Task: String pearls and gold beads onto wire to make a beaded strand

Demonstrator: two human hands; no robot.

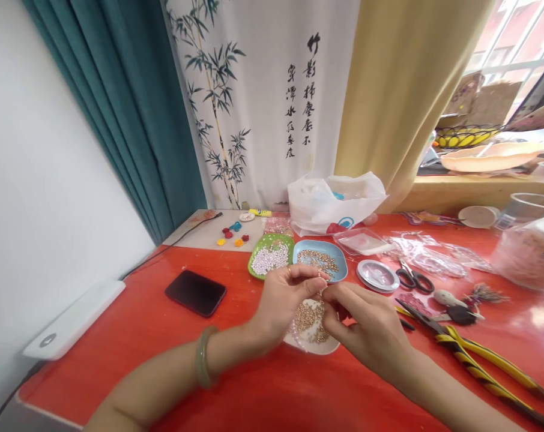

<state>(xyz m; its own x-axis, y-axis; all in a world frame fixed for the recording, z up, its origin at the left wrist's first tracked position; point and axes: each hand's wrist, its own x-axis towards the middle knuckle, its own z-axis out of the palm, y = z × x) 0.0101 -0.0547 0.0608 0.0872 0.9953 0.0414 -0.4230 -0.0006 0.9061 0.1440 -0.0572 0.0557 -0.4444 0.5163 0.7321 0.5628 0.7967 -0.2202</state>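
My left hand [283, 300], with a bangle [203, 357] round its wrist, is closed in a pinch on a short bead string [320, 291]. My right hand [366, 318] meets it from the right, thumb and fingers closed; what they grip is hidden. Both hands are above a white dish [323, 349] of small gold beads [307, 318]. A strand of pale pink beads [295, 337] lies over that dish's left side. Just beyond are a green dish [253, 269] with white pearl-like beads [271, 258] and a blue dish [343, 259] with gold beads [319, 261].
A black phone [195, 292] lies left on the red table [164, 336]. To the right are a thread spool [377, 276], scissors [415, 280], keys [459, 313] and yellow-black pliers [474, 354]. A white plastic bag [335, 204] stands behind the dishes, near small coloured pieces [233, 234].
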